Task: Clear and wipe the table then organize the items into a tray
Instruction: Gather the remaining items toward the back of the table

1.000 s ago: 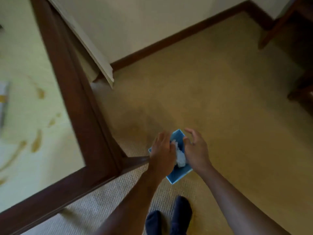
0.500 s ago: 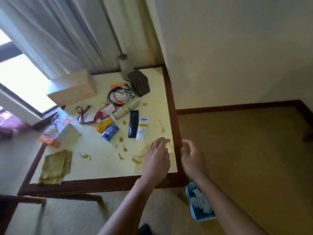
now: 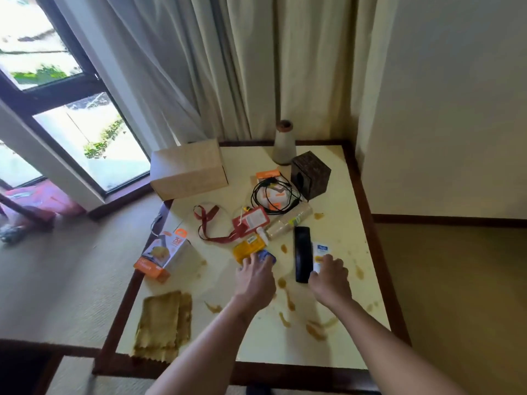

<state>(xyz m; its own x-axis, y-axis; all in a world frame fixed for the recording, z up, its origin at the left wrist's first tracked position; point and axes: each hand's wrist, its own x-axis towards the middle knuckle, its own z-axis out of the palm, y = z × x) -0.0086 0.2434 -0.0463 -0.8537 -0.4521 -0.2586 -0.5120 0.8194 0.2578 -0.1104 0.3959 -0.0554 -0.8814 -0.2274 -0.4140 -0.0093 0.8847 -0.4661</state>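
My left hand (image 3: 254,276) is reaching over the counter (image 3: 256,334) with its fingers spread, and they rest on a small blue packet (image 3: 267,255). I can't tell if it has grabbed the packet. My right hand (image 3: 330,277) is at 3 o'clock from the left one. Its fingers are bent down on a white tube (image 3: 321,252), but I can't tell if they are gripping it. A black remote (image 3: 302,253) lies flat between my two hands, just beside the tube.

At 12 o'clock from my left hand is a yellow packet (image 3: 247,246), touching the blue one. Farther that way lie a red tag with a red strap (image 3: 251,220), a see-through bottle (image 3: 289,220) on its side, and a black cable (image 3: 272,195) coiled on top of orange and white cards. A dark box (image 3: 310,175) and a cone-shaped lamp base (image 3: 283,143) stand at the far edge, near the curtain (image 3: 228,67).

At 9 o'clock from my left hand is an orange and white box (image 3: 165,252), tilted at the counter's edge. A plain cardboard box (image 3: 189,169) sits at 11 o'clock. A yellow cloth (image 3: 164,323) lies flat at 7 o'clock (it looks stained). Brown sticky spots (image 3: 288,300) are all over the near part of the counter.
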